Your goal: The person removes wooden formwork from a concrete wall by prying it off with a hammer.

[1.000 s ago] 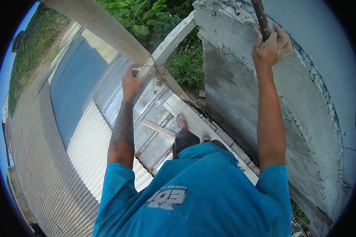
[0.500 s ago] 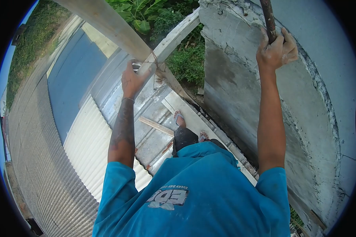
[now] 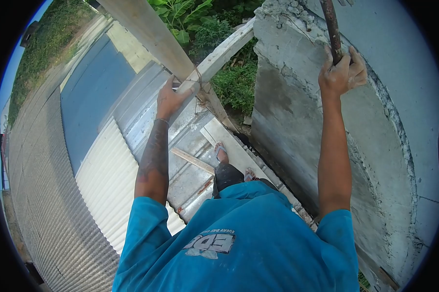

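Note:
My left hand (image 3: pixel 170 101) is closed on the near end of a pale wooden beam (image 3: pixel 224 50), just below a thick round post (image 3: pixel 151 34). Wire is tied around the joint where post and beam meet. My right hand (image 3: pixel 337 75), dusty with pale powder, grips the lower end of a rusty metal bar (image 3: pixel 330 24) beside the rough top of a concrete wall (image 3: pixel 297 97). The bar's upper end runs out of view. Both arms are stretched forward.
My sandaled feet (image 3: pixel 221 153) stand on a narrow board (image 3: pixel 234 146) next to metal roofing sheets (image 3: pixel 190 170). A loose wood strip (image 3: pixel 192 160) lies there. Corrugated roofing (image 3: pixel 112 180) spreads left; a dark gap runs along the wall, with plants (image 3: pixel 234 82) beyond.
The view has shifted slightly, so post, beam and wall appear a little lower and to the right. My left hand's fingers have shifted a little at the beam end; my right hand stays on the bar.

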Tool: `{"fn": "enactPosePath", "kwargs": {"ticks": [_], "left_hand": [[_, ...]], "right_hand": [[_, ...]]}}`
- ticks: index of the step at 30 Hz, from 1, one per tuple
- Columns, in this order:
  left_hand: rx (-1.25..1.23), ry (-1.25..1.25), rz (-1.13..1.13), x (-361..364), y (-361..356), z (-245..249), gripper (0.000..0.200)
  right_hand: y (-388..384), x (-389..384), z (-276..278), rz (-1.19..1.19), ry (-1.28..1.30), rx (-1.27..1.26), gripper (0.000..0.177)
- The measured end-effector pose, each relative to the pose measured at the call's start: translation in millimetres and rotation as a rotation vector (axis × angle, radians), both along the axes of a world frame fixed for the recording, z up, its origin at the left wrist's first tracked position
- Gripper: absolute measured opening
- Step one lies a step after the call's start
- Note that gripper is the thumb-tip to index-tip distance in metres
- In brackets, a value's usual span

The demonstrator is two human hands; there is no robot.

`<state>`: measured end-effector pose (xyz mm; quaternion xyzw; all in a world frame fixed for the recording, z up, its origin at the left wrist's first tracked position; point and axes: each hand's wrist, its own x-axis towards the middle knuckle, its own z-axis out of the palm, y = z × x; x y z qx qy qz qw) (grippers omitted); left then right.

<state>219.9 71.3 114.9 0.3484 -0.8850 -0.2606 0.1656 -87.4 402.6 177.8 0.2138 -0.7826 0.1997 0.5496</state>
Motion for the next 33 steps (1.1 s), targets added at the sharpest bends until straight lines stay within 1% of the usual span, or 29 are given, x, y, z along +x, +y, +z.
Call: {"fn": "enactPosePath", "kwargs": {"ticks": [7,10,16,22,33], "left_hand": [[-0.026,-0.024,-0.025,0,4,6,0.091],[-0.026,-0.003,0.001,0,5,4,0.09],[-0.105,-0.051,0.042,0,11,9,0.089],[-0.145,-0.04,0.04,-1,10,7,0.086],[-0.128,-0.044,0.046,-1,15,13,0.085]], "right_hand": [[-1,1,1,-0.01,-0.012,0.004,0.037],[0,3,2,-0.008,-0.034,0.019,0.036],[-2,5,3,-0.019,-0.021,0.013,0.034],[-1,4,3,-0.021,-0.014,0.016,0.034],[0,5,2,-0.022,-0.054,0.035,0.031]]}}
